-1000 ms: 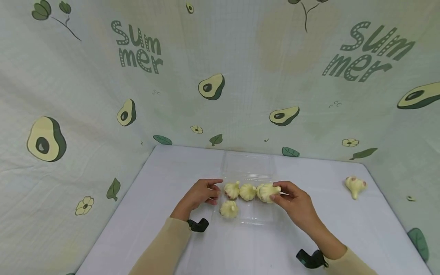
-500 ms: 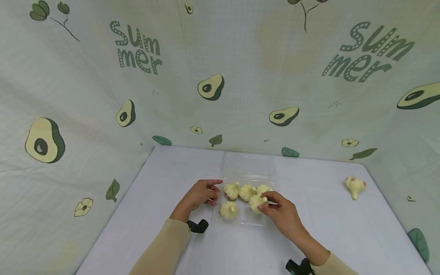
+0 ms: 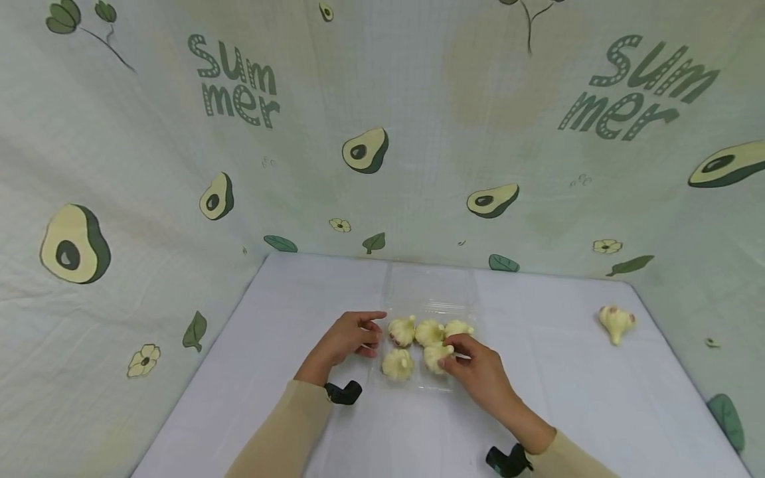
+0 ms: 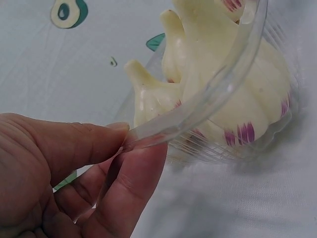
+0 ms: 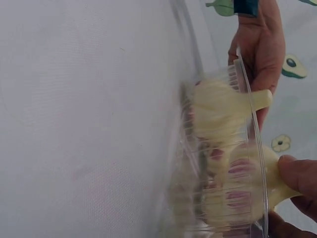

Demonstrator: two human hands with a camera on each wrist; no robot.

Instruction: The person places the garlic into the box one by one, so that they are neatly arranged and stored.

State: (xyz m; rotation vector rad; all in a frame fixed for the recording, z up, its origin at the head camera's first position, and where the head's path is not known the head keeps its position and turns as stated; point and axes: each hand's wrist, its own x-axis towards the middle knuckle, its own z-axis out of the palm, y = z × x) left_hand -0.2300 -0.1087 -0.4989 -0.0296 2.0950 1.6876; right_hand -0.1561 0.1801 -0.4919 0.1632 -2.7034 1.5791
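A clear plastic clamshell container [image 3: 425, 385] holds several pale garlic bulbs, with a back row of three and a front row nearer me. My left hand [image 3: 349, 337] pinches the container's left rim [image 4: 198, 111] between thumb and fingers, as the left wrist view shows. With thumb and fingertips my right hand [image 3: 483, 373] holds a garlic bulb [image 3: 436, 358] in the front row, right of another garlic bulb [image 3: 397, 365]. In the right wrist view this held bulb sits low inside the container wall, its neck towards my fingers. Whether it touches the container's bottom I cannot tell.
The container's transparent lid [image 3: 430, 285] lies folded back behind the tray. Another garlic bulb [image 3: 617, 323] lies far right on the white table [image 3: 568, 392]. A printed cloth [image 3: 418, 86] hangs around the table's back and sides.
My right hand has carried its garlic bulb from above the back row's right end, leftward and towards me, down into the front row. The left hand keeps its place at the rim.
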